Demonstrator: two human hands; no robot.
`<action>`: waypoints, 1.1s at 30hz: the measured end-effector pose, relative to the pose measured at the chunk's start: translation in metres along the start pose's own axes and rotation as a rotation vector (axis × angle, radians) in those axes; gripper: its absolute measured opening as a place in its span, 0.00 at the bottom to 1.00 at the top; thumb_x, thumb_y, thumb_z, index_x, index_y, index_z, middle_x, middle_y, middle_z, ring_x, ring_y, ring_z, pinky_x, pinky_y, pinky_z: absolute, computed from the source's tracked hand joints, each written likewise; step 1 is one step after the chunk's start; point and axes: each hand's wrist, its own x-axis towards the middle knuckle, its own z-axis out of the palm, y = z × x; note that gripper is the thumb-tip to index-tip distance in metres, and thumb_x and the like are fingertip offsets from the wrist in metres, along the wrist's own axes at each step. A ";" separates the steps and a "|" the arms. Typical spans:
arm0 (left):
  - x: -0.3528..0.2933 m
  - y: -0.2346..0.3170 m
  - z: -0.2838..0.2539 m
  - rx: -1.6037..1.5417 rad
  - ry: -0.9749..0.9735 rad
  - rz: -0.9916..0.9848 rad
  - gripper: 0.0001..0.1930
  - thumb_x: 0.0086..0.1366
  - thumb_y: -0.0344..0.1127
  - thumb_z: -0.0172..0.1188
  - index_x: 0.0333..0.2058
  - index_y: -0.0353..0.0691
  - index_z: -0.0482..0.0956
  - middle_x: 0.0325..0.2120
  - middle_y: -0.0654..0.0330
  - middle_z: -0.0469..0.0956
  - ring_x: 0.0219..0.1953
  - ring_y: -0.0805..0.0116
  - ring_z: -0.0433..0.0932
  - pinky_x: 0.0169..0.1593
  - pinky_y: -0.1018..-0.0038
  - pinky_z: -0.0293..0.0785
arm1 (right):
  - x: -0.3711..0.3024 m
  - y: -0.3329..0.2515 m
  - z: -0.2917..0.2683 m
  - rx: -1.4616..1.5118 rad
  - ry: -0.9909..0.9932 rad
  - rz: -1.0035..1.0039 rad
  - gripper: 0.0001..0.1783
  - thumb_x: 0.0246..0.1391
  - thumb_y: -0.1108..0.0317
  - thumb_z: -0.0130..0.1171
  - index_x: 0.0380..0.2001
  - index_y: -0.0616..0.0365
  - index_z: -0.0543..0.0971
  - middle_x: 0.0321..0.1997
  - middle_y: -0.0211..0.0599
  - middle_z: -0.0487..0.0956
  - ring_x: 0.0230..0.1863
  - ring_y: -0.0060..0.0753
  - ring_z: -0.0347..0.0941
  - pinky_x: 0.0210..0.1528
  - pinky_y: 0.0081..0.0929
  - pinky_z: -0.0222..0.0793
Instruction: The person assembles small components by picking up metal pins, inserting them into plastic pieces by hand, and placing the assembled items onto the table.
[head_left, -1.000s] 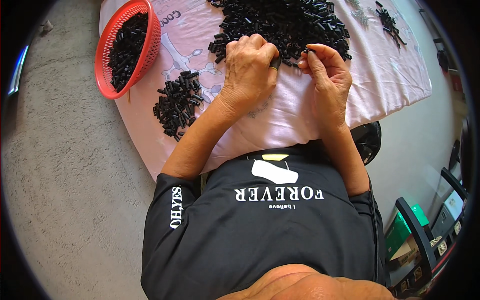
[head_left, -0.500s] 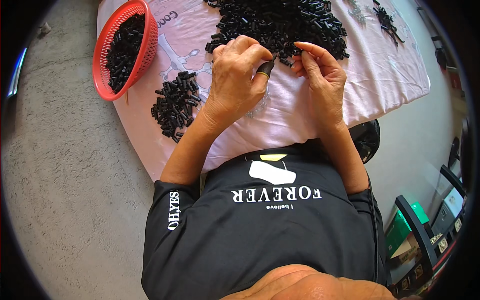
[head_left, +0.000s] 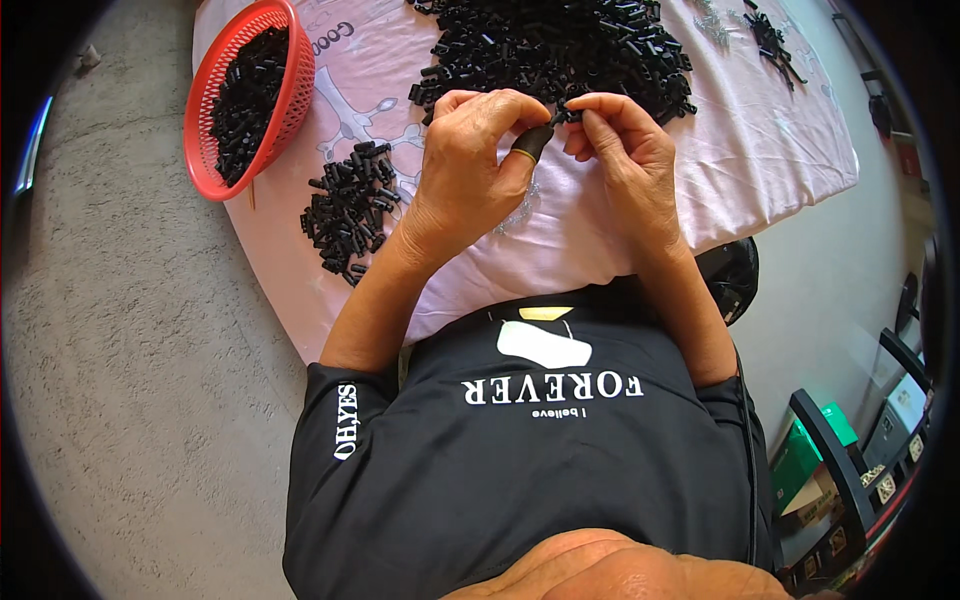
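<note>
My left hand (head_left: 478,165) is closed in a pinch, its thumb in a black finger cot (head_left: 531,144) with a yellow band. What its fingertips hold is too small to make out. Close against them, my right hand (head_left: 632,150) pinches a small black plastic piece (head_left: 571,115) between thumb and forefinger; the two hands nearly meet. Just beyond lies a large heap of black tubular pieces (head_left: 570,50). Beneath and beside my left hand are tiny clear or silvery pieces (head_left: 518,212), partly hidden by it. A smaller pile of black pieces (head_left: 350,210) lies left of my left forearm.
A red plastic basket (head_left: 302,85) of black pieces stands tilted at the table's left edge. More silvery bits (head_left: 712,25) and a small black cluster (head_left: 775,45) lie far right on the pink cloth (head_left: 760,170). A dark rack (head_left: 830,450) with boxes stands at lower right.
My right hand has moved left, bringing its black piece up to my left fingertips. My left hand has shifted only slightly.
</note>
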 end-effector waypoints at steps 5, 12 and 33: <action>0.000 0.001 0.000 -0.016 0.014 0.015 0.12 0.51 0.20 0.66 0.36 0.40 0.83 0.30 0.60 0.84 0.34 0.64 0.82 0.46 0.71 0.72 | 0.000 -0.002 0.000 0.029 -0.032 0.051 0.09 0.68 0.73 0.53 0.45 0.63 0.80 0.35 0.33 0.83 0.34 0.17 0.77 0.40 0.16 0.74; 0.000 -0.001 0.004 -0.038 0.033 0.054 0.12 0.52 0.19 0.66 0.36 0.40 0.82 0.30 0.61 0.83 0.34 0.64 0.82 0.46 0.70 0.74 | 0.001 -0.003 -0.001 0.051 -0.056 0.081 0.09 0.68 0.73 0.52 0.46 0.63 0.80 0.35 0.33 0.83 0.34 0.17 0.77 0.40 0.17 0.75; -0.007 -0.022 0.011 0.253 -0.040 0.099 0.12 0.51 0.22 0.63 0.35 0.43 0.82 0.33 0.63 0.82 0.39 0.64 0.81 0.53 0.67 0.65 | 0.005 0.003 -0.012 0.301 -0.129 0.143 0.13 0.71 0.67 0.50 0.48 0.60 0.81 0.33 0.29 0.81 0.29 0.12 0.73 0.34 0.11 0.69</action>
